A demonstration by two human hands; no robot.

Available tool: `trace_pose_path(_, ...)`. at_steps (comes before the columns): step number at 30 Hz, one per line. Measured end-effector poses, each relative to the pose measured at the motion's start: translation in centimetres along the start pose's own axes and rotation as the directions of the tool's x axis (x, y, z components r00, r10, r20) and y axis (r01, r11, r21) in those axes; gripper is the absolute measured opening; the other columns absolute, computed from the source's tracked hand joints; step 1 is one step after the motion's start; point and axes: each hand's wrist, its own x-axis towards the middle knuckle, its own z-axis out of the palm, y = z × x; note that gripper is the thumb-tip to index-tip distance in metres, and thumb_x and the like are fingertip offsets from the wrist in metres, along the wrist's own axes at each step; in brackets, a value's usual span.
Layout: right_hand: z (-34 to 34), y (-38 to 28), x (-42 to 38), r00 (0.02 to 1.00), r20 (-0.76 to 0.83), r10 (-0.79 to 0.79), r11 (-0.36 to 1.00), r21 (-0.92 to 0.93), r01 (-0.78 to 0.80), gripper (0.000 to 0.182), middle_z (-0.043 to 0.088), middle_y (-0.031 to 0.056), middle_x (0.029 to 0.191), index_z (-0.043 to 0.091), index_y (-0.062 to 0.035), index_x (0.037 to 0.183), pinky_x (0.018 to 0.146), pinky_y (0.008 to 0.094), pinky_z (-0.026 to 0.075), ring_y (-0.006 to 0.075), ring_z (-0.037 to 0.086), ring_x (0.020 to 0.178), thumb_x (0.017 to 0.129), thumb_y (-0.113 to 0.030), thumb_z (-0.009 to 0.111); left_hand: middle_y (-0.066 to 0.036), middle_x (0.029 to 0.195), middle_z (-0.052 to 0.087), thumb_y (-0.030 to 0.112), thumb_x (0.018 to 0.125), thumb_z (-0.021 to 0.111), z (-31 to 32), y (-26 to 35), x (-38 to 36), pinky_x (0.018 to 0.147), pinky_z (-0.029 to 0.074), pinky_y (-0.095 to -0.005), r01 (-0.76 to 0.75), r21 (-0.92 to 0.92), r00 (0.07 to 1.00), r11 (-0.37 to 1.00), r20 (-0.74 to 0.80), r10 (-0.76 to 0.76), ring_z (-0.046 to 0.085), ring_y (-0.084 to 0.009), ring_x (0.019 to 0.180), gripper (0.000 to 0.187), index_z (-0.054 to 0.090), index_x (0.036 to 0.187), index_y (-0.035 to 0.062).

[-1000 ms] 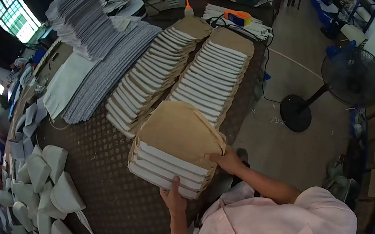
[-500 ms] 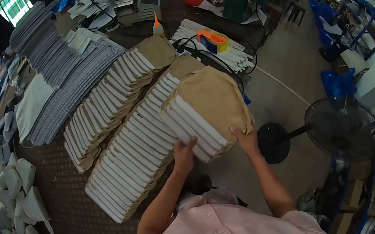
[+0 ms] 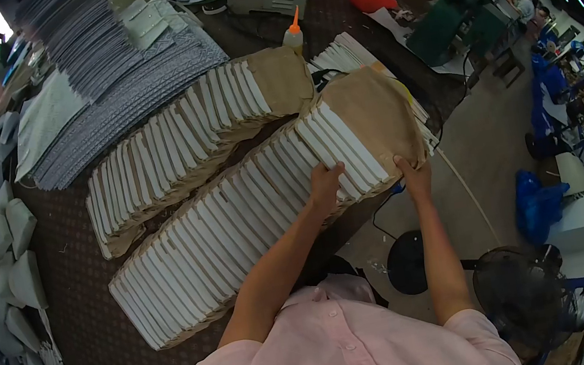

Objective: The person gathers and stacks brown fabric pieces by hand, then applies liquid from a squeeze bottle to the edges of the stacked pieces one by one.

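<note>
A short stack of white-edged pieces with a brown papery face (image 3: 380, 111) lies at the far right end of a long row of similar pieces (image 3: 200, 231). My left hand (image 3: 325, 186) is closed on the stack's near side, thumb against the white edges; its other fingers are partly hidden. At the near right corner, my right hand (image 3: 415, 174) grips the stack with the thumb on the brown face and the fingers underneath, out of sight. Behind the long row runs a second row of the same pieces (image 3: 172, 152), also leaning along the dark patterned tabletop (image 3: 75, 308).
A glue bottle with an orange tip (image 3: 294, 33) stands behind the rows. Grey textured sheets (image 3: 133, 93) are piled at the back left, pale wedge-shaped pieces (image 3: 24, 278) at far left. A green machine (image 3: 454, 23) is at the back right; a fan (image 3: 519, 292) stands on the floor.
The stack in my hands has come down against the end of the long row, lining up with it. The orange-and-blue tape dispenser is now mostly hidden behind it. My view has shifted.
</note>
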Motion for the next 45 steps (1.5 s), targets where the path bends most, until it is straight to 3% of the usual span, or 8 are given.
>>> trace_pose_path(11,0.2,8.5,4.8,0.958,0.284,0.045,0.934,0.329,-0.141,0.040,0.058,0.0091,0.100,0.054,0.0006,0.110,0.076,0.0314,0.043,0.0184,0.055,0.089,0.079,-0.021,0.067,-0.015,0.085,0.060,0.012,0.081,0.060,0.6,-0.4,1.4,0.060,0.048,-0.0374,-0.002,0.417,0.947,0.909,-0.291,0.135,0.059,-0.0246,0.075,0.031,0.050,0.105,-0.0051)
trace_pose_path(16,1.1,10.8,6.0,0.937,0.329,0.119,0.874,0.413,-0.256,0.051,0.051,0.0090,0.114,0.043,-0.0016,0.121,0.085,0.0332,0.043,0.0199,0.051,0.102,0.078,-0.013,0.067,-0.021,0.083,0.058,0.011,0.078,0.062,3.1,-1.2,0.7,0.063,0.045,-0.0398,0.064,0.910,0.693,0.410,-0.336,0.638,0.058,-0.0326,0.073,0.036,0.050,0.109,-0.0010)
trace_pose_path(22,1.1,11.5,6.2,0.883,0.357,0.303,0.799,0.410,-0.440,0.066,0.044,0.0080,0.122,0.031,-0.0046,0.130,0.091,0.0328,0.042,0.0207,0.047,0.108,0.075,-0.006,0.068,-0.022,0.103,0.054,0.009,0.080,0.059,2.7,-1.8,0.0,0.075,0.045,-0.0434,0.045,0.905,0.765,0.422,-0.303,0.569,0.055,-0.0381,0.088,0.036,0.049,0.113,-0.0010)
trace_pose_path(32,0.8,13.2,6.7,0.823,0.440,0.359,0.701,0.456,-0.549,0.069,0.041,0.0066,0.125,0.028,-0.0058,0.132,0.084,0.0292,0.047,0.0184,0.046,0.109,0.076,-0.009,0.069,-0.013,0.085,0.057,0.007,0.079,0.061,3.2,-0.1,-1.7,0.068,0.045,-0.0328,-0.007,0.926,0.774,0.378,-0.235,0.588,0.054,-0.0235,0.073,0.030,0.057,0.108,-0.0009)
trace_pose_path(34,0.0,10.2,6.6,0.785,0.470,0.403,0.686,0.413,-0.599,0.067,0.043,0.0064,0.123,0.029,-0.0050,0.131,0.082,0.0286,0.048,0.0175,0.048,0.107,0.077,-0.011,0.068,-0.008,0.086,0.058,0.007,0.081,0.060,6.8,3.2,-5.2,0.068,0.044,-0.0272,-0.143,0.695,0.855,0.704,-0.272,0.442,0.055,-0.0168,0.076,0.027,0.058,0.107,-0.0012)
trace_pose_path(38,-1.1,10.3,6.5,0.782,0.503,0.369,0.705,0.397,-0.588,0.058,0.048,0.0056,0.117,0.035,-0.0026,0.128,0.077,0.0267,0.050,0.0141,0.052,0.099,0.080,-0.018,0.066,-0.011,0.094,0.061,0.003,0.084,0.055,15.6,10.6,-13.9,0.068,0.046,-0.0268,-0.485,0.470,0.862,0.737,0.400,0.312,0.059,-0.0192,0.078,0.023,0.058,0.107,-0.0010)
trace_pose_path(40,-1.2,11.5,6.6,0.813,0.476,0.337,0.736,0.405,-0.542,0.054,0.050,0.0055,0.115,0.038,-0.0020,0.125,0.076,0.0263,0.049,0.0132,0.053,0.097,0.081,-0.018,0.065,-0.013,0.094,0.061,0.003,0.082,0.056,18.2,12.6,-14.7,0.068,0.048,-0.0309,-0.644,0.051,0.478,0.763,0.806,0.349,0.060,-0.0245,0.079,0.027,0.056,0.109,-0.0006)
trace_pose_path(45,-1.2,11.8,7.8,0.835,0.413,0.364,0.735,0.423,-0.530,0.045,0.052,0.0054,0.112,0.045,-0.0004,0.119,0.076,0.0266,0.047,0.0124,0.052,0.095,0.082,-0.019,0.064,-0.013,0.094,0.061,0.004,0.082,0.056,18.9,11.0,-15.0,0.068,0.048,-0.0312,-0.605,0.055,0.535,0.794,0.766,0.355,0.061,-0.0251,0.080,0.028,0.055,0.110,-0.0006)
